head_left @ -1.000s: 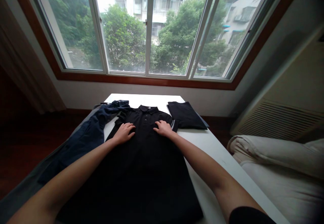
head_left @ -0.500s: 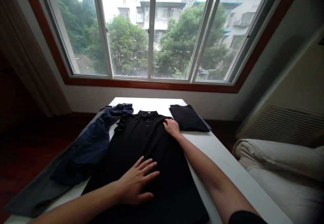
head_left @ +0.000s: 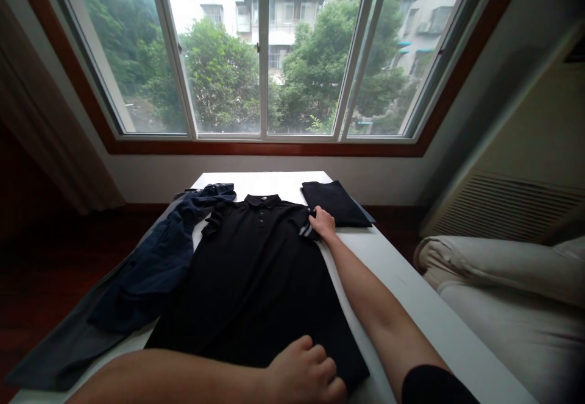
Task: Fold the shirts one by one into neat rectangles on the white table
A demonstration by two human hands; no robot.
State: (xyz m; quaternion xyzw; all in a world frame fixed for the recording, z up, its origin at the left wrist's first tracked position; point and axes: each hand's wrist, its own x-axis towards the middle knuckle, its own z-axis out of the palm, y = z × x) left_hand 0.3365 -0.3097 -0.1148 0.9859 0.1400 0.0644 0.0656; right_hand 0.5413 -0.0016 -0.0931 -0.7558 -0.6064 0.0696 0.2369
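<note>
A black polo shirt [head_left: 256, 264] lies spread on the white table [head_left: 402, 276], its collar toward the window. My right hand [head_left: 323, 222] pinches the shirt's sleeve on the right, where light stripes show at the cuff. Near the hem at the bottom of the view is my left hand [head_left: 306, 372], its fingers curled down; whatever they grip is hidden beneath them. Just beyond my right hand sits a folded black garment [head_left: 336, 204].
Dark blue clothing [head_left: 159, 264] and a grey garment [head_left: 59, 355] hang along the table's left edge. A beige sofa [head_left: 507, 294] stands to the right. Behind the table are a wall and a wide window [head_left: 262, 145].
My left hand has moved right and toward me, its spread fingers now curled. My right hand has shifted from the shirt's shoulder to its sleeve and closed there. The view has shifted slightly.
</note>
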